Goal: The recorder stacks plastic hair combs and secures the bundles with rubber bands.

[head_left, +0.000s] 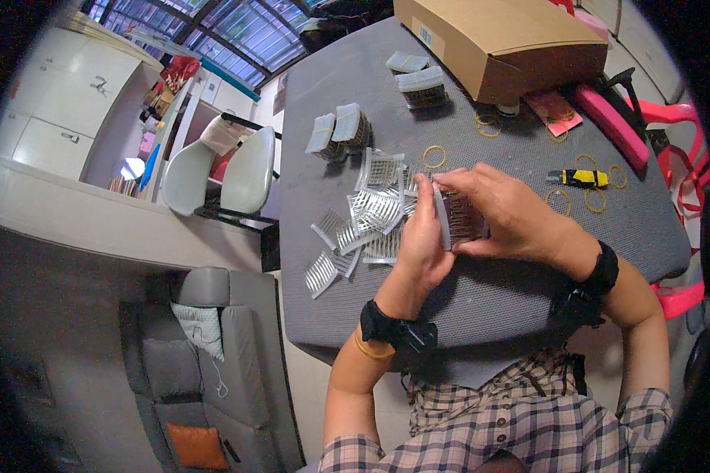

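Observation:
A stack of clear plastic hair combs [464,216] stands between my two hands, above the near middle of the table. My left hand [427,240] presses flat along its left side, thumb pointing up. My right hand [509,209] curls round the stack from the right, with fingers at its top and thumb at its bottom. Just left of the hands lies a loose, overlapping pile of combs [377,210]. Farther off sit stacked comb bundles [350,126], and another bundle [420,87] is near the box. A rubber band [434,157] lies just beyond my hands.
A cardboard box [497,43] occupies the table's far side. On the right are several yellow rubber bands [596,200], a black-and-yellow tool [578,178], and a long pink object [612,126]. A chair [246,183] and a grey sofa [241,355] stand left of the table [489,311].

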Demonstrator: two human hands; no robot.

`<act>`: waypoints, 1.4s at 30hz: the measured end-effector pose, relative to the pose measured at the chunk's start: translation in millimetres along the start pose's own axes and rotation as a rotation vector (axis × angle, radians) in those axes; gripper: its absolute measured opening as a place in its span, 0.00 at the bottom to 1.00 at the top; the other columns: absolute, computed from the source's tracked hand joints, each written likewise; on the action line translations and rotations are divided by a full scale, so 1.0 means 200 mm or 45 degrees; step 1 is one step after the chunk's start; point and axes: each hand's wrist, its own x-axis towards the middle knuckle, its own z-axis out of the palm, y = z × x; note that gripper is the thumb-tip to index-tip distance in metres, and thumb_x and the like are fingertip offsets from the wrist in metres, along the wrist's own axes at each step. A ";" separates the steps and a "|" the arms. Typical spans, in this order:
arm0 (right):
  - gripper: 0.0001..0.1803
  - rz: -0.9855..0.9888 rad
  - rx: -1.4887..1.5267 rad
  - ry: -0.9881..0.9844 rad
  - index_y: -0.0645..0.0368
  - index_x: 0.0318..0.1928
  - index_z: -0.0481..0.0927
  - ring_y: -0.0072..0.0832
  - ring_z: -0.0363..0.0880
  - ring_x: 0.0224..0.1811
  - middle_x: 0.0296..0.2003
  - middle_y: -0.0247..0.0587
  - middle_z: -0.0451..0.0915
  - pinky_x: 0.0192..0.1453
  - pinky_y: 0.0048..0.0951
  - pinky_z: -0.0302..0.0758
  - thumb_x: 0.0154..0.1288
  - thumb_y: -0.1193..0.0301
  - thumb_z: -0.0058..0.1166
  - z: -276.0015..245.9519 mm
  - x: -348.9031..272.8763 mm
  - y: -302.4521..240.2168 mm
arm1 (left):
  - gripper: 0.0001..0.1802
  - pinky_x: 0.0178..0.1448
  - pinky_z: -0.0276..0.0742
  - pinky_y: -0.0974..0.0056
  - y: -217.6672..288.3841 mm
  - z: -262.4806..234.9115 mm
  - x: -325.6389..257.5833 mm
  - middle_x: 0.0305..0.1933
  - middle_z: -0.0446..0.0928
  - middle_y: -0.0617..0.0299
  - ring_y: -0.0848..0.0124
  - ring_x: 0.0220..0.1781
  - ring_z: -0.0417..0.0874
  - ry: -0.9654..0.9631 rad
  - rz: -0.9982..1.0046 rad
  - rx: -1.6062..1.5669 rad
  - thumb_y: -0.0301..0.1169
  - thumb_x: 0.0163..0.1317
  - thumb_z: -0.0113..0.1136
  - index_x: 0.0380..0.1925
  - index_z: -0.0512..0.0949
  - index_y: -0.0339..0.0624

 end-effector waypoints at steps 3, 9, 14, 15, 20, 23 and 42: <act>0.40 0.130 -0.012 -0.010 0.59 0.51 0.65 0.42 0.69 0.43 0.44 0.46 0.70 0.46 0.35 0.70 0.30 0.70 0.68 -0.01 -0.02 0.00 | 0.31 0.48 0.74 0.60 -0.01 0.01 0.00 0.43 0.73 0.56 0.65 0.45 0.76 -0.005 0.035 0.065 0.54 0.64 0.25 0.49 0.65 0.41; 0.41 0.081 -0.018 0.116 0.59 0.53 0.66 0.40 0.69 0.48 0.44 0.43 0.71 0.53 0.34 0.65 0.33 0.66 0.68 -0.09 0.00 0.06 | 0.32 0.43 0.75 0.61 0.02 0.00 -0.01 0.42 0.73 0.54 0.63 0.42 0.76 -0.004 -0.012 -0.006 0.56 0.63 0.24 0.49 0.65 0.43; 0.40 0.086 -0.047 -0.055 0.59 0.51 0.67 0.40 0.70 0.46 0.44 0.42 0.73 0.52 0.35 0.66 0.31 0.65 0.68 -0.07 0.01 0.03 | 0.32 0.45 0.75 0.59 0.02 -0.04 0.00 0.42 0.73 0.54 0.63 0.43 0.76 0.005 -0.027 -0.063 0.56 0.63 0.24 0.49 0.65 0.40; 0.40 0.124 -0.065 -0.109 0.59 0.51 0.68 0.40 0.70 0.46 0.44 0.41 0.73 0.52 0.36 0.66 0.30 0.64 0.68 -0.06 0.01 0.01 | 0.32 0.45 0.75 0.59 0.02 -0.05 0.00 0.42 0.73 0.54 0.63 0.43 0.76 -0.019 -0.053 -0.070 0.55 0.63 0.24 0.49 0.65 0.40; 0.40 0.030 -0.143 -0.013 0.58 0.49 0.69 0.39 0.70 0.47 0.46 0.40 0.73 0.51 0.38 0.66 0.29 0.62 0.67 -0.01 -0.01 0.01 | 0.32 0.46 0.75 0.60 0.02 0.01 -0.01 0.43 0.73 0.55 0.64 0.44 0.76 -0.030 -0.019 -0.065 0.55 0.63 0.25 0.48 0.65 0.40; 0.39 0.009 -0.240 0.008 0.57 0.48 0.69 0.38 0.69 0.48 0.46 0.38 0.72 0.51 0.38 0.66 0.30 0.59 0.66 0.00 -0.02 0.01 | 0.31 0.47 0.75 0.60 0.03 0.02 -0.03 0.43 0.73 0.55 0.65 0.44 0.76 -0.011 -0.046 -0.069 0.55 0.63 0.26 0.47 0.66 0.41; 0.37 0.041 -0.456 -0.062 0.55 0.48 0.71 0.32 0.68 0.45 0.44 0.34 0.71 0.47 0.34 0.61 0.35 0.50 0.60 0.02 -0.04 0.00 | 0.31 0.44 0.77 0.60 0.00 0.01 -0.02 0.44 0.72 0.56 0.63 0.44 0.77 0.013 -0.086 -0.028 0.58 0.62 0.28 0.49 0.64 0.44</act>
